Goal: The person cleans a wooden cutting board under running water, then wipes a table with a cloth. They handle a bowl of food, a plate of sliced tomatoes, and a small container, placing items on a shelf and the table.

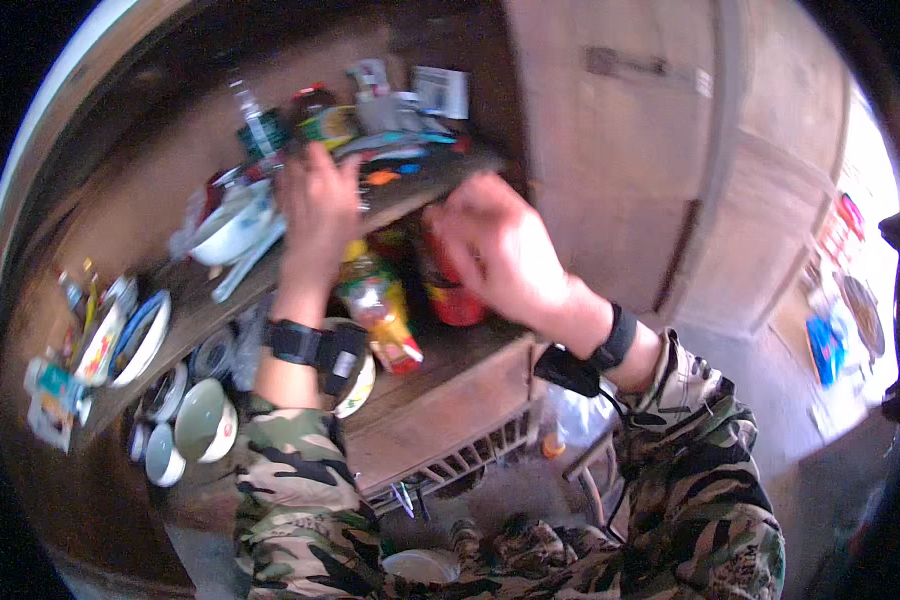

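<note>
My left hand is raised over the upper wooden shelf, blurred, its fingertips near a yellow-labelled jar and a clear bottle. A white bowl stands just left of it. Whether this hand touches anything cannot be told. My right hand is curled at the shelf's right end, in front of a red container that stands on the level below. Blur hides whether the fingers grip it. A clear bottle with a yellow and red packet lies between my forearms on the lower level.
Bowls and dishes crowd the left, among them a blue-rimmed bowl and a pale green bowl. Toothbrushes or similar slim items lie on the upper shelf. A wooden panel rises at right. A slatted rack is below the drawer front.
</note>
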Demonstrator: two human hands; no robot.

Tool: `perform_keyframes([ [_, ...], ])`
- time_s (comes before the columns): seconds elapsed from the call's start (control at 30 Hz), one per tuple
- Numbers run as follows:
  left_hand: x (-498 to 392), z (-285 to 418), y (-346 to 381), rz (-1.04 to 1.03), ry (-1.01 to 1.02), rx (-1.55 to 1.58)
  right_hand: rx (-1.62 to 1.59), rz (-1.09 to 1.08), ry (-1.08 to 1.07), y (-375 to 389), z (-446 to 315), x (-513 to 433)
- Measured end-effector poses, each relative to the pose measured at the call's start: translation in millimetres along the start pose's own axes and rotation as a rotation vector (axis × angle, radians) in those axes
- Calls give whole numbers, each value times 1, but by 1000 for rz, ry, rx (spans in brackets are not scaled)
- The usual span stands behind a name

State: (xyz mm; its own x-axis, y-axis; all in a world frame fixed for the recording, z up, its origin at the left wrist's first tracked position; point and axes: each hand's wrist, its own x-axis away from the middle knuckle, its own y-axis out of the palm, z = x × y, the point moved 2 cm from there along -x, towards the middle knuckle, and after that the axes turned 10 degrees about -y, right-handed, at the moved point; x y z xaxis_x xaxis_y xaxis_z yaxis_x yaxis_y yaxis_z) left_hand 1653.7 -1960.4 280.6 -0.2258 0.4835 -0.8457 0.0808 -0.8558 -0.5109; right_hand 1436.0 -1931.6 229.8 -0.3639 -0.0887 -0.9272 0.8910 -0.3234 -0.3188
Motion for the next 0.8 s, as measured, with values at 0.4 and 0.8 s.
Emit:
perform_keyframes([
  [0.4,230,179,-47,171,153,747,241,-1225,1160,-391,-303,350],
  [0.8,669,534,-274,-1094,1507,917,555,-298,2233,-594,-685,408],
])
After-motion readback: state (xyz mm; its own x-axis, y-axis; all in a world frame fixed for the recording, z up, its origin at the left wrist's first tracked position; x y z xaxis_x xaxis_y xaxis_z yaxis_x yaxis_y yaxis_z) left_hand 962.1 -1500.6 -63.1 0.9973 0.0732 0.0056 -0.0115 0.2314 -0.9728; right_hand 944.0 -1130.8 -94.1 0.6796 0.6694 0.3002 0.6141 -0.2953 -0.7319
